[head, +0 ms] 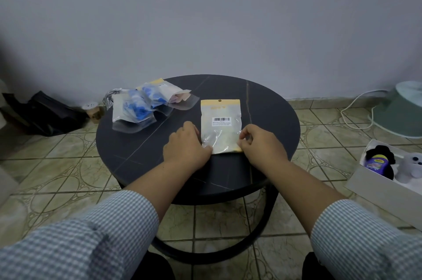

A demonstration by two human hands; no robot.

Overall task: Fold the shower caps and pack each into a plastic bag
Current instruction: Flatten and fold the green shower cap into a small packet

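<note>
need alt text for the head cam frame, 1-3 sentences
A person's left hand and right hand hold the near end of a flat plastic bag with a barcode label on a round dark table. Packed bags with blue contents lie at the table's far left.

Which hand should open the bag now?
Probably the right hand: it already pinches the bag at its near corner, while the left hand lies over the bag's left edge, steadying it on the table.
</note>
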